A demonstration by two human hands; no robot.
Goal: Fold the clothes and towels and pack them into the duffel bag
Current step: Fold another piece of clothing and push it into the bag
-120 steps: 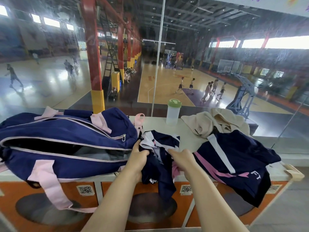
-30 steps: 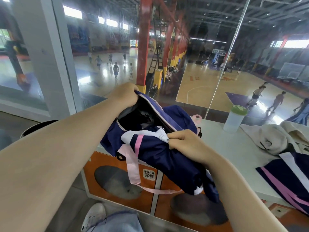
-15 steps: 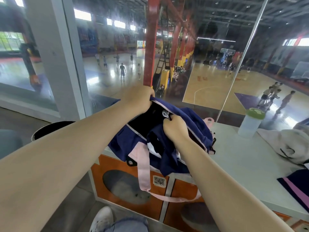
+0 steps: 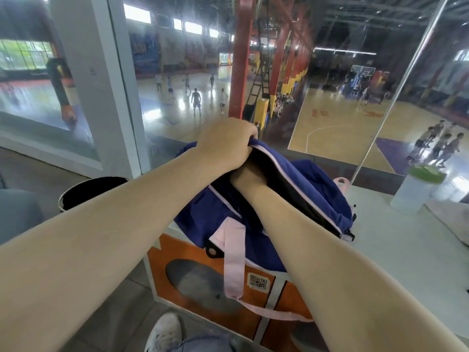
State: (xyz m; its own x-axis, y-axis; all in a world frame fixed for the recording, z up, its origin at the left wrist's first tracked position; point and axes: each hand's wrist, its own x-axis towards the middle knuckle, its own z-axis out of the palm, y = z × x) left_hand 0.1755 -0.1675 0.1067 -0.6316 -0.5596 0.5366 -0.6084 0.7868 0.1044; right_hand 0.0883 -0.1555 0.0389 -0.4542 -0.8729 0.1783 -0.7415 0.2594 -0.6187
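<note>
The navy duffel bag (image 4: pixel 307 184) with pink straps lies on the left end of the white counter (image 4: pixel 396 252), its zip opening facing me. My left hand (image 4: pixel 225 143) grips the upper edge of the opening and holds it lifted. My right hand (image 4: pixel 245 174) reaches deep into the bag; only its wrist and back show in shadow, and the fingers are hidden. The navy and pink garment is out of sight inside the bag. A beige cloth (image 4: pixel 454 219) peeks in at the right edge.
A clear bottle with a green lid (image 4: pixel 418 191) stands on the counter by the glass wall. A black round bin (image 4: pixel 83 191) sits on the floor to the left. My white shoe (image 4: pixel 165 334) is below the counter's orange front.
My right hand has pushed the navy garment from the bag's opening down inside, and both are now hidden. My left hand keeps the bag's edge raised. The view shifted slightly left.
</note>
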